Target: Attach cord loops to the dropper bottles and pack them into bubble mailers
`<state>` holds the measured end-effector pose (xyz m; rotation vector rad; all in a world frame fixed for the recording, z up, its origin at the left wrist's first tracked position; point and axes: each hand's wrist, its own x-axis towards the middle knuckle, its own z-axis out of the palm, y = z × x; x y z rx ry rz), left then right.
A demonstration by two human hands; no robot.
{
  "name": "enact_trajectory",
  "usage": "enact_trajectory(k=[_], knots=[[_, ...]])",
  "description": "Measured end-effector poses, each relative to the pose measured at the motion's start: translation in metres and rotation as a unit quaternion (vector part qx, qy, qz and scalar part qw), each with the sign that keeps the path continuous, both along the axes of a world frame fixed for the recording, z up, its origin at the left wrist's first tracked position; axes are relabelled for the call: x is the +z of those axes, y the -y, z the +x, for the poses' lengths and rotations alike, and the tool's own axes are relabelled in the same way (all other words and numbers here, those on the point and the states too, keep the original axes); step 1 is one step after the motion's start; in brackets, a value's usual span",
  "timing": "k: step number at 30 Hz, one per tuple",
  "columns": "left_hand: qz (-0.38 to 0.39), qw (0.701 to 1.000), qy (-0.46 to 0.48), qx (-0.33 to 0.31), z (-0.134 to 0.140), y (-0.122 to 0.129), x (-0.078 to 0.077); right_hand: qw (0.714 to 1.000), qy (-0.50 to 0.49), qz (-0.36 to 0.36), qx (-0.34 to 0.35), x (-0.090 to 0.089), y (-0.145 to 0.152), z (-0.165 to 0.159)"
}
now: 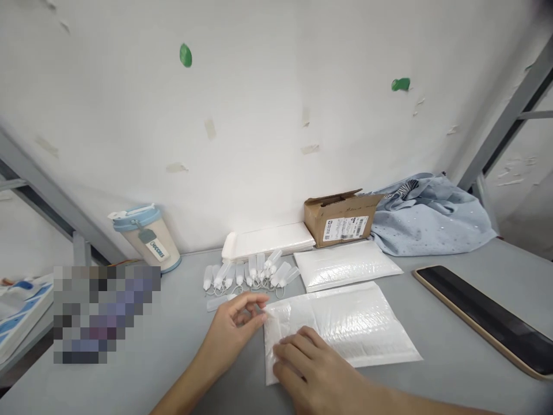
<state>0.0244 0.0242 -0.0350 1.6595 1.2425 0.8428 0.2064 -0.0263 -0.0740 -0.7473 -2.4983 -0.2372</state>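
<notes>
A white bubble mailer (354,323) lies flat on the table in front of me. My right hand (315,369) rests on its lower left part, fingers slightly bent over the surface, holding nothing; its thumb is hidden. Beside the mailer's upper left corner is my left hand (242,323). Its thumb and forefinger are apart, the other fingers are curled, and nothing shows between them. Several small translucent squeeze bottles (239,274) with white caps and looped ties lie just beyond. One more bottle (218,302) is partly behind my left hand.
Behind lie another bubble mailer (345,265), a stack of white mailers (272,239) and an opened cardboard box (341,222). Light blue cloth (432,219) is bunched at right, above a phone (488,317). A lidded tumbler (149,239) stands left, near a blurred-out object (108,317).
</notes>
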Motion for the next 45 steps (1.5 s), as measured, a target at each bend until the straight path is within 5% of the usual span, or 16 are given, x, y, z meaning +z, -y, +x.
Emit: enact_trajectory(k=[6,10,18,27,38,45], knots=[[0.12,0.992,-0.036,-0.002,0.001,0.0,-0.007,0.995,-0.02,0.093,-0.007,-0.007,-0.006,-0.002],[0.105,0.994,-0.025,-0.025,0.002,-0.001,-0.012,0.994,-0.002,0.109,-0.008,-0.003,-0.005,-0.001],[0.186,0.965,-0.148,-0.111,0.001,0.006,-0.005,0.994,0.031,0.1,0.013,0.008,-0.003,0.002],[0.186,0.927,-0.244,-0.214,0.003,0.016,-0.009,0.992,0.099,0.079,0.022,0.014,-0.005,0.004],[0.218,0.877,-0.369,-0.216,-0.008,0.035,-0.016,0.985,0.12,0.123,0.032,0.019,-0.005,0.003],[0.23,0.884,-0.35,-0.21,-0.012,0.062,-0.014,0.981,0.13,0.133,0.044,0.026,-0.005,0.005]])
